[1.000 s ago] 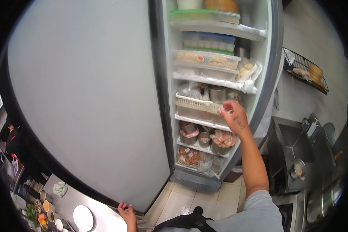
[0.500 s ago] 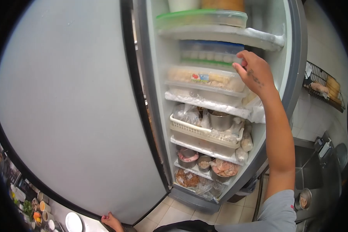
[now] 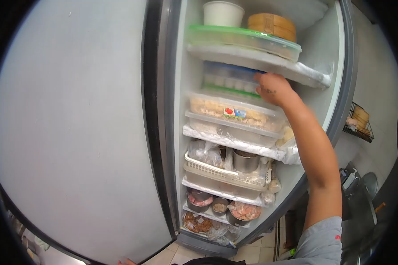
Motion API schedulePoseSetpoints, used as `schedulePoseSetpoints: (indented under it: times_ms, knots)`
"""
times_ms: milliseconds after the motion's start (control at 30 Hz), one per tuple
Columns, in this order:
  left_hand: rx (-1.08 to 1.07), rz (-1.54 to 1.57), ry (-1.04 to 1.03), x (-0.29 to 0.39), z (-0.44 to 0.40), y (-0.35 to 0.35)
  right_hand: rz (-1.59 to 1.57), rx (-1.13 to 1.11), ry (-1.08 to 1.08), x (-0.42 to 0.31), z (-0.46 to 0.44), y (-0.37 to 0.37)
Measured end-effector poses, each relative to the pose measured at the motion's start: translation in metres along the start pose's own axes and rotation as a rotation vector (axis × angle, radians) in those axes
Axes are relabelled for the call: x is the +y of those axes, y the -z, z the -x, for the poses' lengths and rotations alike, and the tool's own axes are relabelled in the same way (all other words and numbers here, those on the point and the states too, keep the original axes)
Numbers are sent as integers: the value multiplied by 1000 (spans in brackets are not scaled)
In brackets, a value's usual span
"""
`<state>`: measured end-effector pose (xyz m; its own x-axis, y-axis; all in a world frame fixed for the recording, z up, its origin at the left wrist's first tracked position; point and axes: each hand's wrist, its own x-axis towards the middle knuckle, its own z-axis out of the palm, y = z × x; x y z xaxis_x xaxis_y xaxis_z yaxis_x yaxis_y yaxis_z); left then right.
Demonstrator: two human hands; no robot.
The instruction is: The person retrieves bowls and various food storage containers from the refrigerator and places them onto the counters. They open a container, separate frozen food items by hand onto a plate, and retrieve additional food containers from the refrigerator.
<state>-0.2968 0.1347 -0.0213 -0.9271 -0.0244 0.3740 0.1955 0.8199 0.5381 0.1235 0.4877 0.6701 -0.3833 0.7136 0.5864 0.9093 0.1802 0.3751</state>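
My right hand [image 3: 273, 88] reaches into an open upright freezer and grips the right end of a clear plastic container [image 3: 230, 83] with a blue lid. Its fingers are at the lid and the thumb is lower, near a green rim. Small white round items show in a row inside. Directly underneath sit clear tubs of pale food [image 3: 203, 108], one with a printed label. Only a sliver of my left hand [image 3: 126, 261] shows at the bottom, by the lower edge of the grey freezer door [image 3: 88, 132]; its fingers are mostly cut off.
A frosty shelf [image 3: 252, 59] above carries a green-lidded tub [image 3: 269, 43], a white bucket [image 3: 223, 14] and a bamboo steamer [image 3: 272, 25]. Lower down are a white basket [image 3: 208, 167], metal pots and bagged meat. A wire rack [image 3: 358, 130] hangs on the right wall.
My right hand has moved left and deeper, from beside the blue-lidded container onto its end. The view has shifted, so the upper shelf shows more and my left hand less.
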Motion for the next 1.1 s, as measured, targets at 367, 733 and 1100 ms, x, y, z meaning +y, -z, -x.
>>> schedulePoseSetpoints:
  times_ms: [367, 733, 1100]
  knots:
    - [-255, -23, -131, 35, 1, -46, -6, -120, -161, 6, -8, -5]
    - [-393, -16, -217, 53, -6, -63, -112, -112, -357, 39, 35, -12]
    - [-511, -30, -285, 62, -10, -73, -262, -254, -506, 79, 7, -47]
